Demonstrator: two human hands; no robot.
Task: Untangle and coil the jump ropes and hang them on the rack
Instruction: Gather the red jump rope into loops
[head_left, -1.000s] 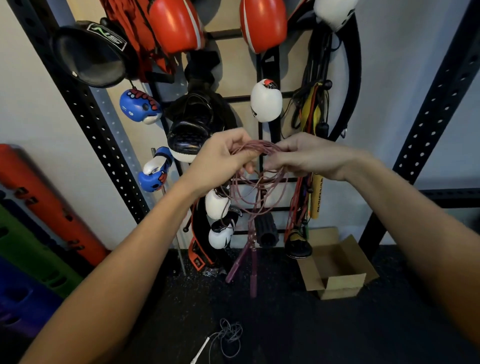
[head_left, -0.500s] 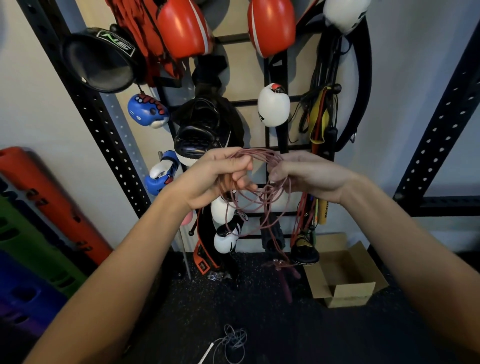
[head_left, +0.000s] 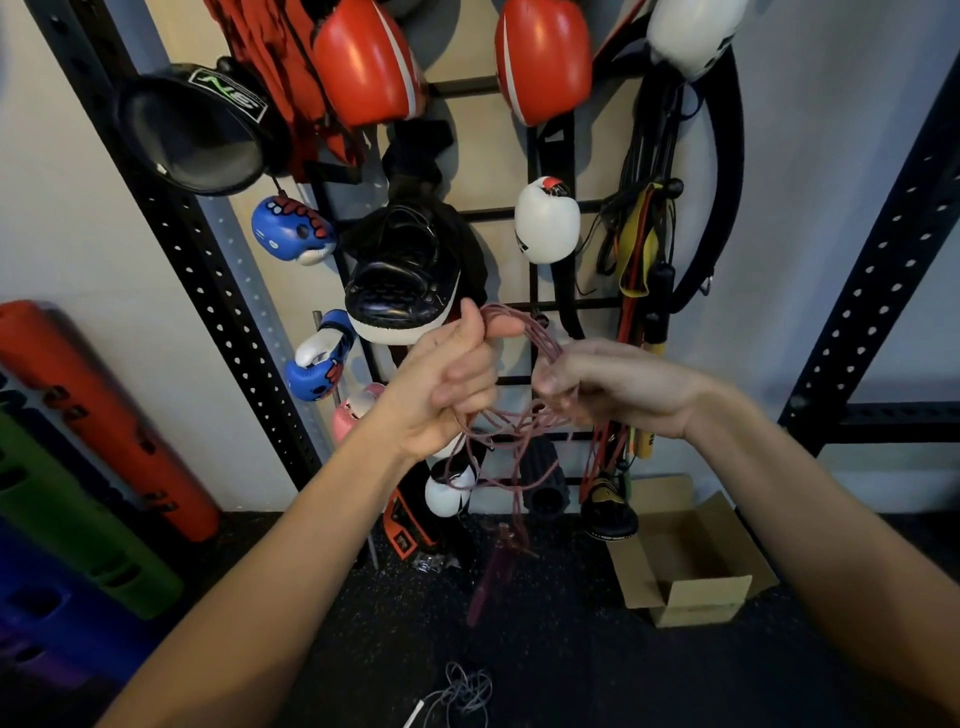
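A thin pink-maroon jump rope (head_left: 524, 332) is bunched in loops between my two hands in front of the black wall rack (head_left: 537, 156). My left hand (head_left: 447, 384) grips the loops with curled fingers, thumb up. My right hand (head_left: 597, 384) pinches the same bundle from the right. More tangled strands hang below both hands, and the rope's maroon handles (head_left: 493, 571) dangle near the floor. A second, grey-white jump rope (head_left: 460, 693) lies in a loose heap on the black floor near the bottom edge.
Boxing gloves, pads and bands crowd the rack, with other ropes and bands (head_left: 641, 244) hung at its right. Black perforated uprights (head_left: 208, 270) stand either side. An open cardboard box (head_left: 691, 566) sits on the floor at right; coloured rollers (head_left: 98, 415) lean at left.
My hands have dropped a little and drawn apart, stretching the top loops between them. My left fist has turned thumb-up. The hanging handles swung slightly.
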